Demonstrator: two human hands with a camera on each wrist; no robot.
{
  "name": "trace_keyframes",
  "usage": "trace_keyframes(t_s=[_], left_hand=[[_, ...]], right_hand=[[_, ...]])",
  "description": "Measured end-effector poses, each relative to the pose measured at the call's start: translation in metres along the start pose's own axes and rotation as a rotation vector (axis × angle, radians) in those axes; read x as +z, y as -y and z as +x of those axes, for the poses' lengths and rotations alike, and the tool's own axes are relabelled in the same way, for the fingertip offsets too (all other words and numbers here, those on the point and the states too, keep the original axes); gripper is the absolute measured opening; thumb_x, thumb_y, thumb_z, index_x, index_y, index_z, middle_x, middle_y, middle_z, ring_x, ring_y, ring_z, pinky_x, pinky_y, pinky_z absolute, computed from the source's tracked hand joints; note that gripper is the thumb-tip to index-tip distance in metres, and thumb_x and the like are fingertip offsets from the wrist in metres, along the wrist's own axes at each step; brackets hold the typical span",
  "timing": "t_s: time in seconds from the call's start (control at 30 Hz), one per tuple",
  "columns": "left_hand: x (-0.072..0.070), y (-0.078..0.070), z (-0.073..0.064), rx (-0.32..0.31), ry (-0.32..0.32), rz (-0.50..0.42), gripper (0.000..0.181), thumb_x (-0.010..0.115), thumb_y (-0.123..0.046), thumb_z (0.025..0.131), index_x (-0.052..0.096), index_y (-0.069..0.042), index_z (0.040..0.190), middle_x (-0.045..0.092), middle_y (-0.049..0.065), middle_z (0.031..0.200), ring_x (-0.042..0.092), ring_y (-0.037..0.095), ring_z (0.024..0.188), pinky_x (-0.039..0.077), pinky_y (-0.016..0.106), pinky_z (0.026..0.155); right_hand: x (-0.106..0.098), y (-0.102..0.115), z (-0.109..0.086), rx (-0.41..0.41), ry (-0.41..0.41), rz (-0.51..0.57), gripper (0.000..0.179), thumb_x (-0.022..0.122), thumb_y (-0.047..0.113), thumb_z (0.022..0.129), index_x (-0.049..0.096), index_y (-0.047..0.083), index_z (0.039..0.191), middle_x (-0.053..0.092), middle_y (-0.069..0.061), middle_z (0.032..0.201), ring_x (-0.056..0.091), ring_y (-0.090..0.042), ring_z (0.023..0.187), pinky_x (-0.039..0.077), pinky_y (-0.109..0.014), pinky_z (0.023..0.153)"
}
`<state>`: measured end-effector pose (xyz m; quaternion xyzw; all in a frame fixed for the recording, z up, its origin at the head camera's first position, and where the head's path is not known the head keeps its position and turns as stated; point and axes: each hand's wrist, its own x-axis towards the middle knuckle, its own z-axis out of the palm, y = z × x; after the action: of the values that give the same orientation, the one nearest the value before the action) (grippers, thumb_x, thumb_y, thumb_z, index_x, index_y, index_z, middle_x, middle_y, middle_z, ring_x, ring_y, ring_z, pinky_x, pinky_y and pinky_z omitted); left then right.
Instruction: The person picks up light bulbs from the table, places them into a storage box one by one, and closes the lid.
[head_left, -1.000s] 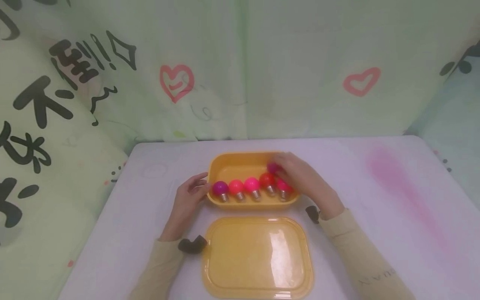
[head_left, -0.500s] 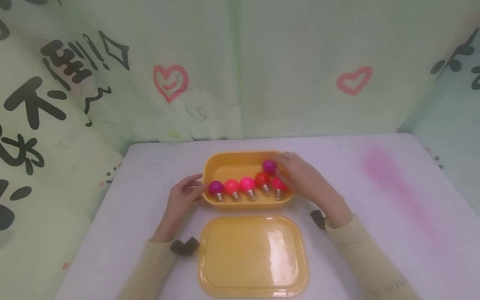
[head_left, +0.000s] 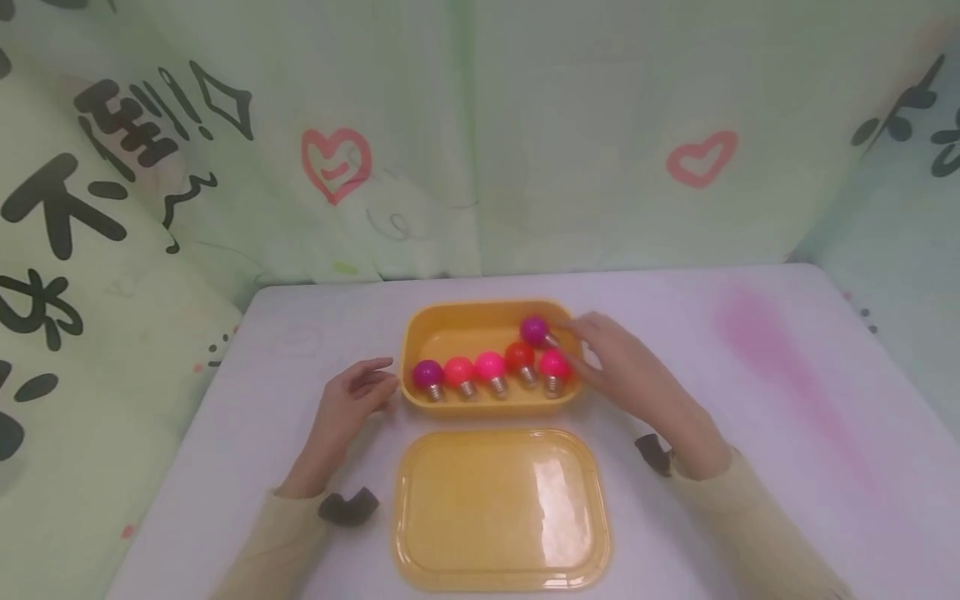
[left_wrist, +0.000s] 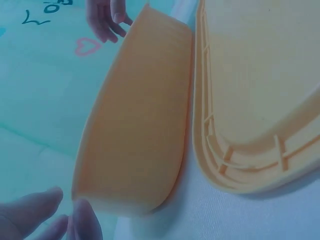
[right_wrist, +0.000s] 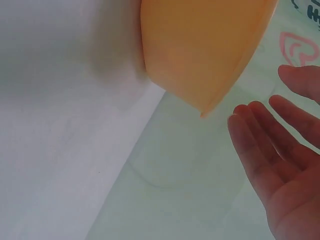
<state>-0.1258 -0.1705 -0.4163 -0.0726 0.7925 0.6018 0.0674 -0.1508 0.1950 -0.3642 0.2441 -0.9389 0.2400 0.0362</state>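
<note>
Several small light bulbs lie in a yellow plastic box (head_left: 442, 315). Along its front side runs a row that starts with a purple bulb (head_left: 428, 373) at the left and ends with a pink bulb (head_left: 553, 364) at the right. A second purple bulb (head_left: 534, 331) rests behind the row, near the back right corner. My right hand (head_left: 626, 367) has its fingers extended at the box's right rim and holds nothing. At the left end my left hand (head_left: 348, 421) hovers with loosely bent fingers, its fingertips (left_wrist: 87, 220) close by the box corner.
A yellow lid (head_left: 501, 512) lies on the white table (head_left: 720, 400) in front of the box. Behind the table hangs a pale green cloth (head_left: 570, 200) with drawn hearts and dark lettering.
My right hand lets go of the second purple bulb, leaving it in the box, and draws back to the right. My left hand moves away from the box's left rim.
</note>
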Motion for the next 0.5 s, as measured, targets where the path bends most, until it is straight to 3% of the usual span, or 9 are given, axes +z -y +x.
trace_keyframes(t_s=[0.2,0.5], left_hand=[[-0.005,-0.002,-0.008,-0.008,0.009,0.048,0.047,0.071,-0.024,0.093,0.058,-0.006,0.135,0.065,0.017,0.119,0.067,0.029,0.104,0.059,0.026,0.083],[-0.010,-0.003,-0.018,-0.005,0.045,0.075,0.043,0.069,-0.014,0.094,0.058,-0.001,0.133,0.067,0.018,0.114,0.069,0.027,0.098,0.060,0.026,0.080]], right_hand=[[-0.005,0.000,-0.014,0.076,0.013,0.019,0.045,0.070,0.015,0.092,0.056,0.000,0.132,0.062,-0.015,0.124,0.061,-0.032,0.110,0.055,-0.050,0.092],[-0.009,-0.001,-0.034,0.188,0.053,0.104,0.047,0.067,0.018,0.094,0.052,0.004,0.136,0.061,-0.014,0.128,0.064,-0.031,0.107,0.057,-0.050,0.087]])
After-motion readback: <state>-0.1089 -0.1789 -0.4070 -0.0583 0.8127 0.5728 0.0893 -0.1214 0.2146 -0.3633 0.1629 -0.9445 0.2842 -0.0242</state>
